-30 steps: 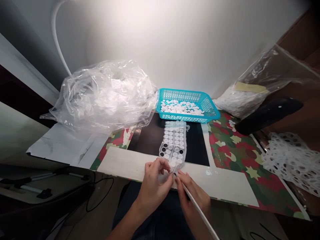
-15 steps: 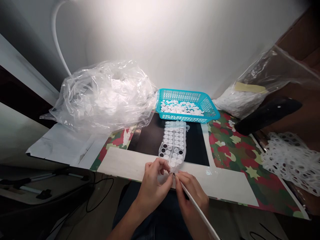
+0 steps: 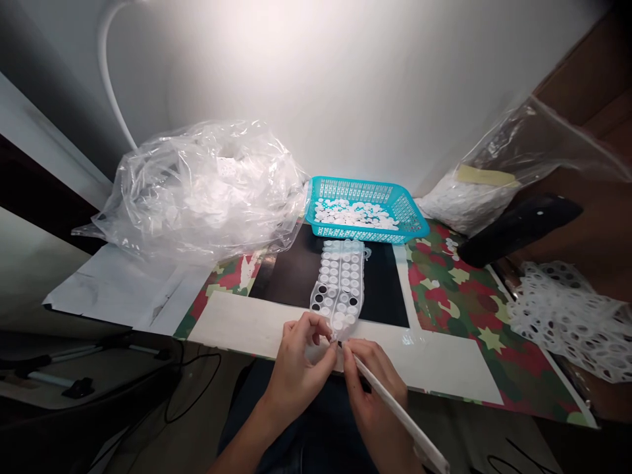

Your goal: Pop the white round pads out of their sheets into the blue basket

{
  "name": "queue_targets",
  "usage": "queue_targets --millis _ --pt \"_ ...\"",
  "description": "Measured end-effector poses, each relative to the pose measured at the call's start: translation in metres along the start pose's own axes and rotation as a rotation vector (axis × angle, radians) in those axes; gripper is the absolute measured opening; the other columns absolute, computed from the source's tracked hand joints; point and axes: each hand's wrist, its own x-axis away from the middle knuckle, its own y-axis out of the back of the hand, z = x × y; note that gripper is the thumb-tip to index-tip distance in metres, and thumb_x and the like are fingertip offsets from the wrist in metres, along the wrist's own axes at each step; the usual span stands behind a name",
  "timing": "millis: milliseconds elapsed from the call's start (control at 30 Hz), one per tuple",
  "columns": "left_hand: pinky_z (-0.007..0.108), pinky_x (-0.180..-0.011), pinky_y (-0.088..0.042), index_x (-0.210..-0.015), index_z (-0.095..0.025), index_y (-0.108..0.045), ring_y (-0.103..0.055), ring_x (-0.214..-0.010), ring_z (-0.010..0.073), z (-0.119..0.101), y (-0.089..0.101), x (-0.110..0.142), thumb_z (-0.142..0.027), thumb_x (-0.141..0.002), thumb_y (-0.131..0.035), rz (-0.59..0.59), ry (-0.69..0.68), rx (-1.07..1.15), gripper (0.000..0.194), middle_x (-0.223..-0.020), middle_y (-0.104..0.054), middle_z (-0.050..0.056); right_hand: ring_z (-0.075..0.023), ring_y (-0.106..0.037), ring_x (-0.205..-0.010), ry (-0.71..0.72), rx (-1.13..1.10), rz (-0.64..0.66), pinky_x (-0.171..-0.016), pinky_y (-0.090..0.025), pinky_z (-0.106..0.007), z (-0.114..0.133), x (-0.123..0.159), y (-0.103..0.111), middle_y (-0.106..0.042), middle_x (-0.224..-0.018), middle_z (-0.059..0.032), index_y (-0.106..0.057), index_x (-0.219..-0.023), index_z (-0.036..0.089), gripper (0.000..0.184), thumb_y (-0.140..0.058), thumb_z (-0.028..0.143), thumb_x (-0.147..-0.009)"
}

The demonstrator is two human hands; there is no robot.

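A translucent sheet (image 3: 338, 306) holds rows of round white pieces and lies lengthwise on a black mat (image 3: 382, 283). Several of its round spots show black. At the sheet's near end, my left hand (image 3: 303, 352) is closed in a pinch, thumb and forefinger together on the edge. My right hand (image 3: 375, 388) is wrapped round a long white stick-like tool (image 3: 395, 405), which slants down to the right. The tool's upper end meets my left fingertips; the fingers hide what lies between them.
Behind the sheet stands a blue plastic basket (image 3: 417, 228) with many loose white discs (image 3: 353, 214). A big clear plastic bag (image 3: 197, 191) sits at left. To the right are another bag of white pieces (image 3: 457, 201), a black object (image 3: 523, 230) and white perforated offcuts (image 3: 567, 316).
The tool's lower end has swung a little to the right, with my right hand turning slightly. The whole view has shifted a bit; both hands stay at the sheet's near end.
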Motion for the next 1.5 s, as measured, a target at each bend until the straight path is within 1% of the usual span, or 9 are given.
queue_targets --millis 167,500,600,700,800,933,1100,1300,1500 --pt "0.025 -0.069 -0.041 -0.088 -0.023 -0.044 -0.049 -0.072 0.0114 0.0 -0.001 0.002 -0.017 -0.083 -0.054 -0.041 0.004 0.153 0.013 -0.082 -0.052 -0.003 -0.0158 -0.061 -0.093 -0.076 -0.125 -0.074 -0.083 -0.049 -0.026 -0.001 0.003 0.008 -0.063 -0.096 -0.0037 -0.06 -0.098 0.021 0.015 -0.051 0.014 -0.089" --pt "0.023 -0.072 -0.046 -0.094 -0.023 -0.042 -0.056 -0.075 0.0105 0.001 -0.004 0.007 -0.018 -0.086 -0.054 0.009 0.019 0.189 0.016 -0.085 -0.054 -0.003 -0.0154 -0.063 -0.092 -0.099 -0.232 -0.105 -0.081 -0.051 -0.025 -0.011 0.015 0.01 -0.066 -0.099 -0.0023 -0.062 -0.102 0.023 0.021 -0.051 0.013 -0.088" --pt "0.024 -0.073 -0.047 -0.095 -0.023 -0.042 -0.059 -0.077 0.0108 0.0 -0.004 0.008 -0.018 -0.086 -0.054 0.014 0.04 0.209 0.016 -0.087 -0.055 -0.002 -0.0162 -0.064 -0.089 -0.193 -0.251 -0.148 -0.081 -0.051 -0.026 -0.013 0.015 0.01 -0.067 -0.095 -0.0022 -0.063 -0.097 0.022 0.015 -0.052 0.019 -0.088" --pt "0.023 -0.073 -0.048 -0.094 -0.023 -0.042 -0.059 -0.077 0.0106 0.0 -0.004 0.007 -0.018 -0.086 -0.054 0.015 0.042 0.205 0.015 -0.087 -0.056 -0.002 -0.016 -0.066 -0.082 -0.369 -0.302 -0.179 -0.075 -0.053 -0.024 -0.011 0.011 0.012 -0.068 -0.087 -0.002 -0.064 -0.091 0.021 0.013 -0.053 0.027 -0.088" --pt "0.023 -0.072 -0.048 -0.093 -0.023 -0.043 -0.06 -0.075 0.0101 -0.001 -0.005 0.006 -0.018 -0.085 -0.055 0.014 0.039 0.195 0.015 -0.086 -0.056 -0.002 -0.0148 -0.066 -0.077 -0.458 -0.377 -0.146 -0.071 -0.054 -0.021 -0.007 0.002 0.014 -0.068 -0.083 -0.0013 -0.064 -0.087 0.021 0.015 -0.054 0.032 -0.088" --pt "0.024 -0.071 -0.05 -0.095 -0.023 -0.043 -0.061 -0.074 0.011 -0.006 -0.003 0.006 -0.021 -0.085 -0.056 0.04 0.077 0.217 0.016 -0.086 -0.057 -0.002 -0.0144 -0.064 -0.08 -0.466 -0.417 -0.058 -0.072 -0.053 -0.019 -0.005 -0.006 0.013 -0.067 -0.084 -0.0013 -0.065 -0.086 0.021 0.016 -0.055 0.034 -0.087" --pt "0.026 -0.068 -0.053 -0.106 -0.023 -0.04 -0.065 -0.075 0.0149 -0.011 0.0 0.005 -0.028 -0.085 -0.058 0.159 0.242 0.377 0.028 -0.086 -0.061 0.001 -0.0149 -0.063 -0.081 -0.505 -0.46 -0.055 -0.072 -0.053 -0.02 -0.006 -0.006 0.012 -0.066 -0.085 -0.0018 -0.064 -0.086 0.02 0.017 -0.056 0.035 -0.087" --pt "0.024 -0.055 -0.053 -0.104 -0.022 -0.039 -0.062 -0.067 0.0142 -0.008 -0.003 0.001 -0.031 -0.081 -0.062 0.145 0.328 0.444 0.033 -0.08 -0.057 -0.001 -0.0146 -0.063 -0.077 -0.487 -0.438 -0.072 -0.068 -0.053 -0.02 -0.005 -0.006 0.014 -0.067 -0.083 -0.0019 -0.065 -0.084 0.02 0.018 -0.056 0.035 -0.086" --pt "0.022 -0.052 -0.052 -0.102 -0.023 -0.039 -0.057 -0.067 0.0122 -0.007 -0.001 0.002 -0.03 -0.082 -0.062 0.158 0.325 0.483 0.031 -0.079 -0.056 -0.002 -0.0136 -0.065 -0.078 -0.436 -0.374 -0.079 -0.068 -0.054 -0.019 -0.006 -0.005 0.013 -0.068 -0.083 -0.0004 -0.064 -0.087 0.022 0.013 -0.055 0.03 -0.088"
